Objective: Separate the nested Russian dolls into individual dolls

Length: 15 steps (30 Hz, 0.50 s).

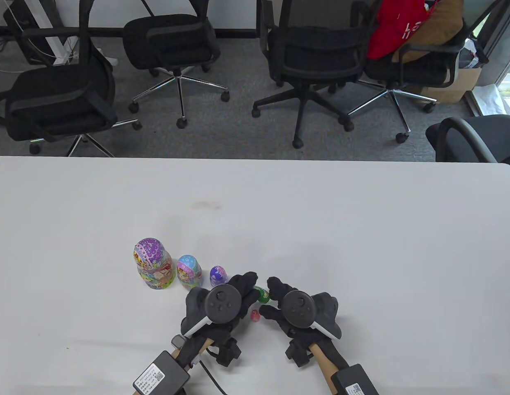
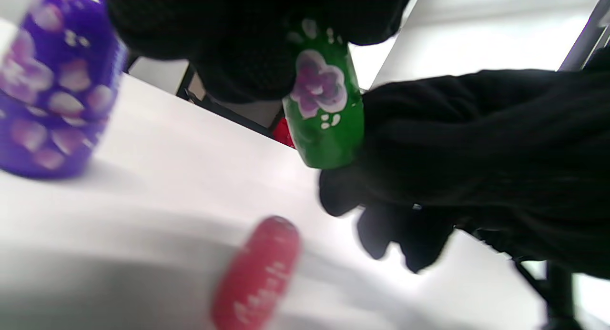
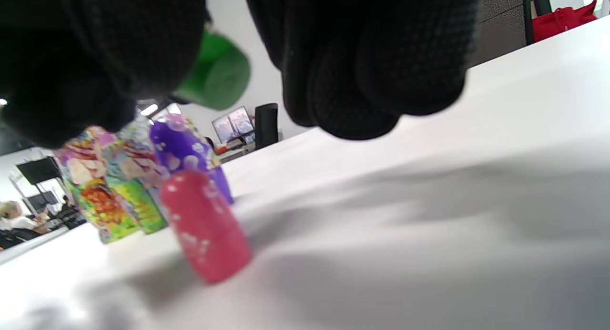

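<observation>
Looking down from the table view: the left hand (image 1: 222, 302) and right hand (image 1: 298, 308) meet at six o'clock on the white table (image 1: 362, 230), both with fingers curled on the green doll (image 1: 263, 294) held between them, clear of the surface; the tiny red doll (image 1: 255, 315) stands just below it, between the wrists; the big doll (image 1: 153, 263), blue doll (image 1: 189, 271) and purple doll (image 1: 217, 275) stand in a row towards nine o'clock. Judgement: the green doll appears to be in the closing step; its halves want pressing squarely, then setting upright at the row's three o'clock end, without knocking the red doll; whether the seam is shut cannot be told here.

Left wrist view: the left fingers (image 2: 238, 49) pinch the green doll (image 2: 324, 106) at its top, the other glove gripping from three o'clock; no seam shows on the visible face; the red doll (image 2: 257, 273) is blurred at six o'clock; the purple doll (image 2: 52, 82) is cut off at nine o'clock.

Right wrist view: the right fingers (image 3: 362, 63) curl at twelve o'clock; only the green doll's flat base (image 3: 217, 75) shows, the rest hidden by gloves; the red doll (image 3: 205, 225) stands upright; the three larger dolls overlap behind it, hard to separate.
</observation>
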Tool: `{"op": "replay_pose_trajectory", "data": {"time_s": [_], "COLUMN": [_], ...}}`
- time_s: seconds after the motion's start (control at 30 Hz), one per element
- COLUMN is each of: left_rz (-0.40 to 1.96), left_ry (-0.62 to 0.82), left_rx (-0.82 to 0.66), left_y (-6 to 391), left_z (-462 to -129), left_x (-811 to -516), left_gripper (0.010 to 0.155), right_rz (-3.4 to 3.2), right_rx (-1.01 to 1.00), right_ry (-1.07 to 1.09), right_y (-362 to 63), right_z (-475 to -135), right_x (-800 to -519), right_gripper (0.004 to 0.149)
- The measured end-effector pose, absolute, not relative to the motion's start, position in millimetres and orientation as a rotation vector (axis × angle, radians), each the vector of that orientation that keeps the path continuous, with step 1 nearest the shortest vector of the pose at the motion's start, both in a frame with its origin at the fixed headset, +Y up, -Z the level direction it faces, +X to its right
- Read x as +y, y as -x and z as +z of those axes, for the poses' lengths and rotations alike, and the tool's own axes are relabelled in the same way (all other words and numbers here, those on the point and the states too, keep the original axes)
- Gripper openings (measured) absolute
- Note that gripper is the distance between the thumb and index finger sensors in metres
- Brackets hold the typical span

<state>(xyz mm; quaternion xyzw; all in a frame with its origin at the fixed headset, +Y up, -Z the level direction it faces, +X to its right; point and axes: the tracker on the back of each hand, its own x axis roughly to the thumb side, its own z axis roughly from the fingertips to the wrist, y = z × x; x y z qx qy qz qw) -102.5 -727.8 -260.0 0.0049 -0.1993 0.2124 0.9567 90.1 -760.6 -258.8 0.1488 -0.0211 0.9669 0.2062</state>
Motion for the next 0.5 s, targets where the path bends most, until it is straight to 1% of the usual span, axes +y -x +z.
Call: {"op": "replay_pose_trajectory", "data": {"time_s": [0.23, 0.5], "left_rz": [0.183, -0.016], "left_ry": [-0.025, -0.003], "left_rx": [-0.365, -0.33], "left_y": [94, 75], "left_z": [-271, -279], "left_x": [-731, -737], "left_gripper": [0.053, 0.052], "right_rz": [2.657, 2.626], "right_rx": [-0.063, -0.068], "right_ry": [-0.291, -0.249], "right_y": [-112, -121], "right_z": [-267, -269], "right_x": [-763, -763], "right_gripper": [0.072, 0.071]}}
